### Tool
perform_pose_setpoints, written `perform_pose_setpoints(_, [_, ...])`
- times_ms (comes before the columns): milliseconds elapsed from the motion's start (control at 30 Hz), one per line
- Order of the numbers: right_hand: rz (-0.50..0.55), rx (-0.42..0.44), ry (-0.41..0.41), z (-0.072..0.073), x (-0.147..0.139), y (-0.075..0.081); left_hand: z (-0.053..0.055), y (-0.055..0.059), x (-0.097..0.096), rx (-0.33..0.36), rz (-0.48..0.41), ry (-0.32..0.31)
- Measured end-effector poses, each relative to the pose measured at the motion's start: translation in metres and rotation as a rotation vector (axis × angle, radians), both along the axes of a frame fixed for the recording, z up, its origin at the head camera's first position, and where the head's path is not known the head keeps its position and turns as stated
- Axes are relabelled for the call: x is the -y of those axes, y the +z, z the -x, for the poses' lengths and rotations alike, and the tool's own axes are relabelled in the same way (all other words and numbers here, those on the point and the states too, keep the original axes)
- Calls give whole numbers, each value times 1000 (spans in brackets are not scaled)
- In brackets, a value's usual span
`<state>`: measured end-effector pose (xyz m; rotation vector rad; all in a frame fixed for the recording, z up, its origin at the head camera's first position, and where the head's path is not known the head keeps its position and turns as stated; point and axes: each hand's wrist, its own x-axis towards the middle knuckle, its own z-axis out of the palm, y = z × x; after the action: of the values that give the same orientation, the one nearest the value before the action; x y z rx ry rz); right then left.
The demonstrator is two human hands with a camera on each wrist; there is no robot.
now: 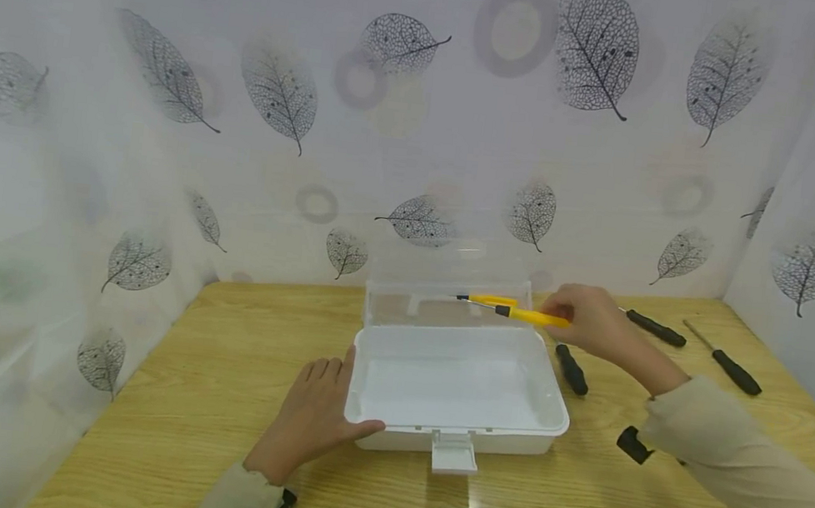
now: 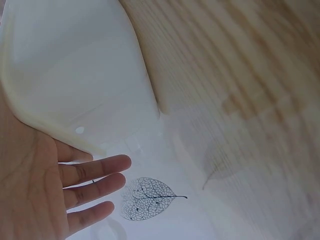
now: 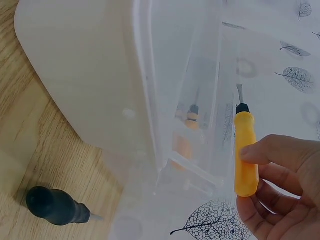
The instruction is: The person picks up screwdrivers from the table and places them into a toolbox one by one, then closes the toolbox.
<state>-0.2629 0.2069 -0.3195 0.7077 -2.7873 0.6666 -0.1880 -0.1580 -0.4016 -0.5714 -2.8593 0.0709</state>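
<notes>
My right hand is raised near the back right corner of a white plastic box, pinching the yellow handle of a flat-blade screwdriver between thumb and fingers. Its blade points left, in front of the raised clear lid. A second yellow screwdriver shape shows in the lid. My left hand lies against the box's left side, fingers straight and thumb along the front rim. In the left wrist view the left palm is beside the box wall. The inside of the box is bare, and its front latch hangs down.
A black-handled screwdriver lies just right of the box. Further right on the wooden table are two more black-handled screwdrivers. A leaf-patterned white curtain stands behind the table and at both sides.
</notes>
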Motion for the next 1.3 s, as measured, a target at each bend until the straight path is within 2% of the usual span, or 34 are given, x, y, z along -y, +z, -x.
perform_pose_setpoints(367, [-2, 28, 46, 6, 13, -1, -1, 0, 1, 5, -19, -5])
perform_pose_setpoints(733, [-16, -1, 98, 19, 27, -8, -1, -1, 1, 3, -7, -10])
perform_pose_setpoints(967, [-54, -22, 92, 26, 34, -12, 0, -1, 1, -8, -18, -11])
perform_pose_setpoints(1300, [-73, 4, 82, 33, 38, -20, 1, -1, 2, -21, -18, -11])
